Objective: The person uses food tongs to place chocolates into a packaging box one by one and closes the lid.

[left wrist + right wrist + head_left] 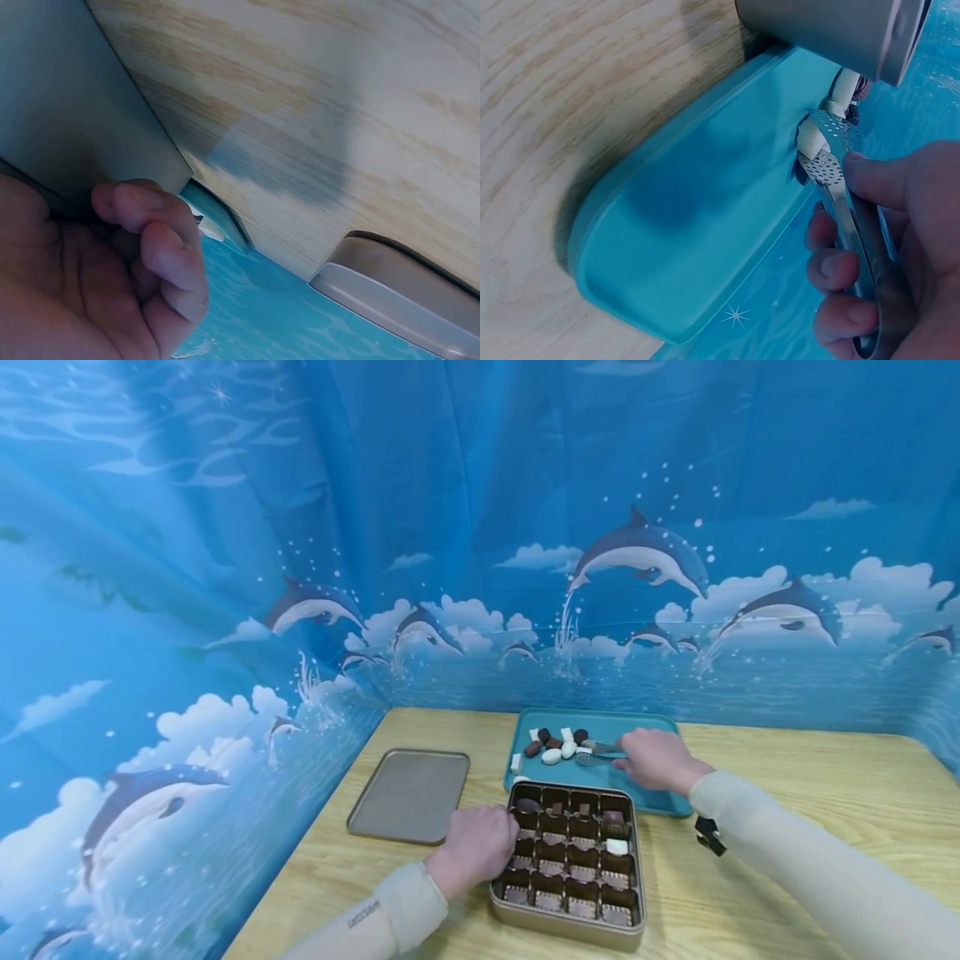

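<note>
In the head view, my left hand grips the left rim of a brown metal tin with a divided dark insert. Its fingers curl close against the tin's wall in the left wrist view; the thumb is hidden. My right hand holds metal tongs over a teal tray. The perforated tips of the tongs stand on either side of a white chocolate. Brown chocolates lie in the tin's back row, and a white square chocolate sits in the right column below it.
Several white and brown chocolates are grouped at the tray's left end. Left of the tin, a flat brown metal lid lies on the wooden table. A blue dolphin-print curtain hangs behind the table and along its left side.
</note>
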`<action>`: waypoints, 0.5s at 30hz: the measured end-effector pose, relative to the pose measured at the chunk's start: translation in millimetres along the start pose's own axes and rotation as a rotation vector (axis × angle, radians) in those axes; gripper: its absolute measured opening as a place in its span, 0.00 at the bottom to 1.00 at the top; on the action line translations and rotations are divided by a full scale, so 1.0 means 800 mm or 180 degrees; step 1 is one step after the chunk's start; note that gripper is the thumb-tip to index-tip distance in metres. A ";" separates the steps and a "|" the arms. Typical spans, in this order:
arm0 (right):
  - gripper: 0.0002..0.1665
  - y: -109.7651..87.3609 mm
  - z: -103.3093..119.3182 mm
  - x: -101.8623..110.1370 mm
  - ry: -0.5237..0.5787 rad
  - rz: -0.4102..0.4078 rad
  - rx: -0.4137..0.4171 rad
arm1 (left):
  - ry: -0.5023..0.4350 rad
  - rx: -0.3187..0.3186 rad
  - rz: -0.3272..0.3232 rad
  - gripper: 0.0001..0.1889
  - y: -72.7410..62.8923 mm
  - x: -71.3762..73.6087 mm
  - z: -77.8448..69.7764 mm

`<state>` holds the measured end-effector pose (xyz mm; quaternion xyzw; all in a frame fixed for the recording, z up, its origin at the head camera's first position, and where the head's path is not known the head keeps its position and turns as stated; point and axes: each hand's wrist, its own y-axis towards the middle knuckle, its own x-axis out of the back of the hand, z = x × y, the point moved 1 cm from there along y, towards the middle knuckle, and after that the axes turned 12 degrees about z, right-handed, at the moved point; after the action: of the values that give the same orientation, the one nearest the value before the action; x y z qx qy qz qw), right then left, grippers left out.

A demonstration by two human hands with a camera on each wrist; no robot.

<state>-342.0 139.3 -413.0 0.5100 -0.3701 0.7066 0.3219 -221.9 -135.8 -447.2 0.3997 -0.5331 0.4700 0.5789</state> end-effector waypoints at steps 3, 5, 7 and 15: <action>0.17 0.000 0.000 -0.001 -0.0004 -0.0010 0.0000 | -0.0003 0.0001 -0.0017 0.21 0.000 0.000 0.000; 0.16 -0.001 -0.001 -0.001 -0.0009 -0.0017 0.0014 | 0.0004 -0.0002 -0.0031 0.21 -0.001 0.000 -0.001; 0.17 -0.003 -0.001 0.000 0.0002 -0.0022 0.0037 | 0.0020 -0.0002 -0.0028 0.21 -0.001 0.000 -0.001; 0.19 -0.024 0.002 0.012 0.0116 -0.0012 0.0070 | 0.0015 0.0024 0.0056 0.22 0.000 0.000 -0.001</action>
<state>-327.8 148.9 -399.9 0.5013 -0.3554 0.7192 0.3243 -222.0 -135.0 -447.0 0.3961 -0.5335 0.4780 0.5745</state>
